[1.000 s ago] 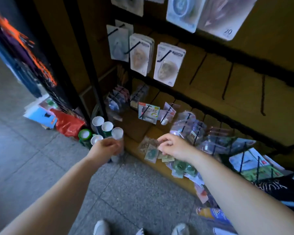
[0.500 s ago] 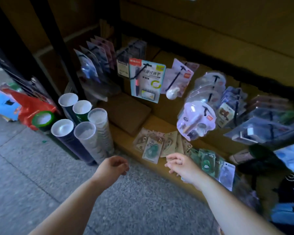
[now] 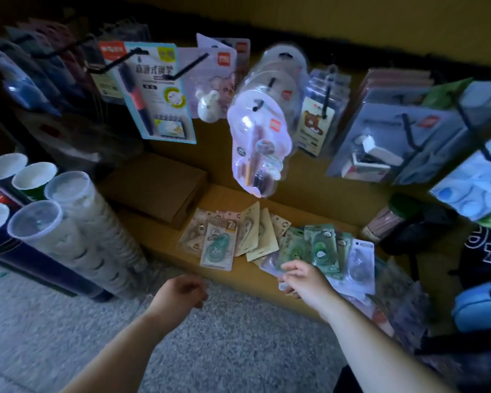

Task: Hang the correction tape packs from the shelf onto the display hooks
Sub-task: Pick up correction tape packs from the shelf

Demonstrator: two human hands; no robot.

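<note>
So, the correction tape packs (image 3: 321, 251) are fanned out flat on the shelf (image 3: 165, 236), long sides pointed toward 12 o'clock. The green ones are found just at 12 o'clock of the right hand (image 3: 306, 282), which is half curled over their near edge. Whether one is pinched can't be told. The left hand (image 3: 179, 293), loosely curled and empty, is seen at 9 o'clock of it, so the right is judged nearer.

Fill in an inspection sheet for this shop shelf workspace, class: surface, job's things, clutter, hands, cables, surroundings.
Surface: low wooden shelf, partly covered.
Job's things: correction tape packs lie loose on the shelf; display hooks above carry other goods.
Clutter: cardboard box on the shelf; cup stacks left of it.
Hands: left hand loosely curled, empty; right hand over the packs, grip unclear.
Cables: nothing seen.
Surroundings: speckled floor.
</note>
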